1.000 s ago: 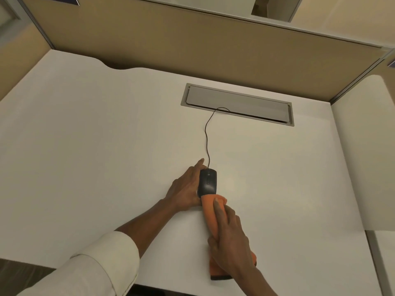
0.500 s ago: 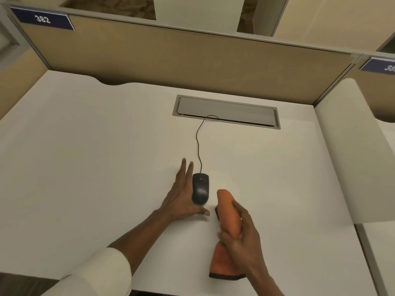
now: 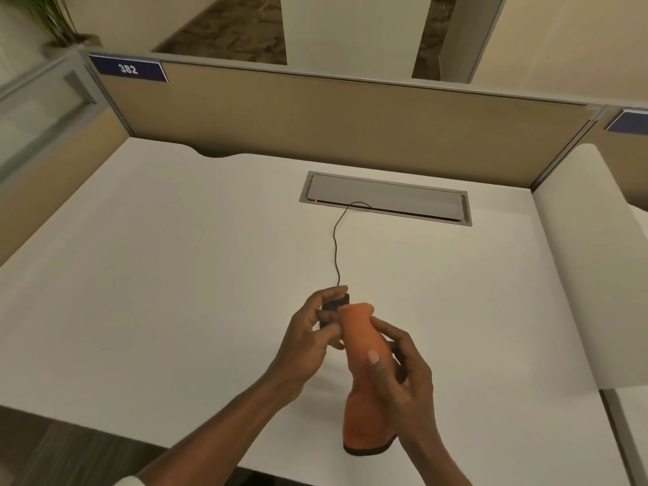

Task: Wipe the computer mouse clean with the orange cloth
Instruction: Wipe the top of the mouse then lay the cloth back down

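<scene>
My left hand grips the black computer mouse, lifted a little off the white desk; only a small dark part of the mouse shows between my fingers. My right hand holds the rolled orange cloth upright, and the cloth's top end presses against the right side of the mouse. The cloth's lower end hangs near the desk's front edge. The mouse's black cable runs back to the grey cable hatch.
A tan partition with a blue label reading 382 closes the back of the desk. Another partition stands at the left. A second white desk surface adjoins on the right. The desk's front edge lies just below my wrists.
My left hand went from steadying the mouse flat on the desk to closing around it and lifting it. My right hand raised the cloth upright against the mouse. The camera tilted up.
</scene>
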`<state>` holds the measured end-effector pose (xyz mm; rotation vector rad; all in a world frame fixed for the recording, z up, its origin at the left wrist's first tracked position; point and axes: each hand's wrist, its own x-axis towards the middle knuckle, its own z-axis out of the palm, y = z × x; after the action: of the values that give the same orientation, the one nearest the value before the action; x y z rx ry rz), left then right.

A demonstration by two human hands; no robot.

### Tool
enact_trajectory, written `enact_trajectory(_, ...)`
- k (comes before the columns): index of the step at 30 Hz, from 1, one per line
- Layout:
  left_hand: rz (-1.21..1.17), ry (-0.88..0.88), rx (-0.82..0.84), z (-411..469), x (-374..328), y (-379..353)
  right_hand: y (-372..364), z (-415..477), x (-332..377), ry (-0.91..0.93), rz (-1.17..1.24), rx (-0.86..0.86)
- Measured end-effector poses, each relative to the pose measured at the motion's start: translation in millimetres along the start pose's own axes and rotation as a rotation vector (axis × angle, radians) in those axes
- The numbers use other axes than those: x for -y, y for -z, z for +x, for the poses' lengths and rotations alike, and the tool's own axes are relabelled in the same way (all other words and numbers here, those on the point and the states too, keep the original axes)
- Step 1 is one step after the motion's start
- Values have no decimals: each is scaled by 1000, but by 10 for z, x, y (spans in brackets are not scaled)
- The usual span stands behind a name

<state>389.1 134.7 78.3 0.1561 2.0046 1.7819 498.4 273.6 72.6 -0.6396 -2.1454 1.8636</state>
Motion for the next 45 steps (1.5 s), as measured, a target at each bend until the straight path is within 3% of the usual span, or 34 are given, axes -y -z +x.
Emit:
enact_trajectory(6, 114, -85, -44, -124, -91, -62, 79, 7, 92, -63, 163, -18)
enact_trajectory(17, 78, -235, -21, -199, -273, -106, 383, 323, 156, 3, 302, 324)
enact_trajectory(25, 87, -244, -144, -249, -435, 124, 516, 537, 271, 68, 191, 147)
enact_trajectory(31, 391, -320, -264, -296, -665, 471, 493, 728, 447, 156, 78, 181)
enact_trajectory(37, 554, -336, -233, -265, -846, 887, 155, 1041, 544, 313, -145, 127)
enact_trajectory(45, 642, -430, -327, 138, -961, 1497, -507, 1538, 835, 353, -259, 17)
